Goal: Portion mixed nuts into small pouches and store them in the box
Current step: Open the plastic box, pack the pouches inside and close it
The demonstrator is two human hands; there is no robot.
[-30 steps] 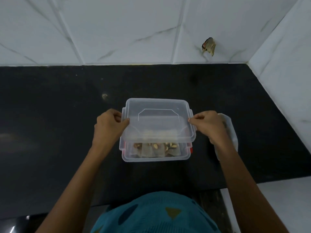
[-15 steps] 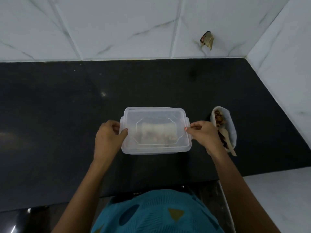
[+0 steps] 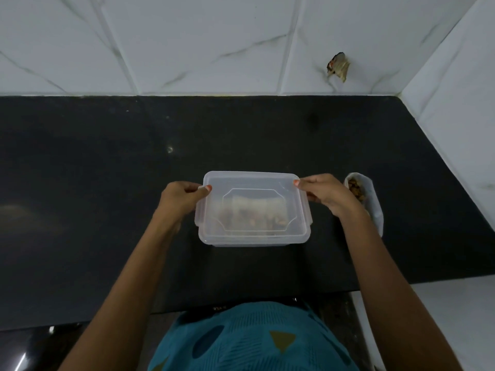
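Note:
A clear plastic box (image 3: 251, 241) stands on the black counter (image 3: 107, 183) in front of me, with its translucent lid (image 3: 254, 183) lying flat on top. Through the lid I make out small pouches of nuts (image 3: 254, 218), blurred. My left hand (image 3: 182, 195) pinches the lid's far left corner, thumb on top. At the far right corner my right hand (image 3: 325, 194) grips the lid the same way. Right of that hand lies an open white bag of mixed nuts (image 3: 367, 196), partly hidden by my wrist.
White marbled tiles (image 3: 214, 44) rise behind the counter and along the right side. A small brownish thing (image 3: 338, 66) sticks to the back wall. The counter's front edge runs just above my teal clothing (image 3: 254, 341).
The lid was held tilted above the open box; it has come down flat onto the box. My hands have slid along to the lid's far corners.

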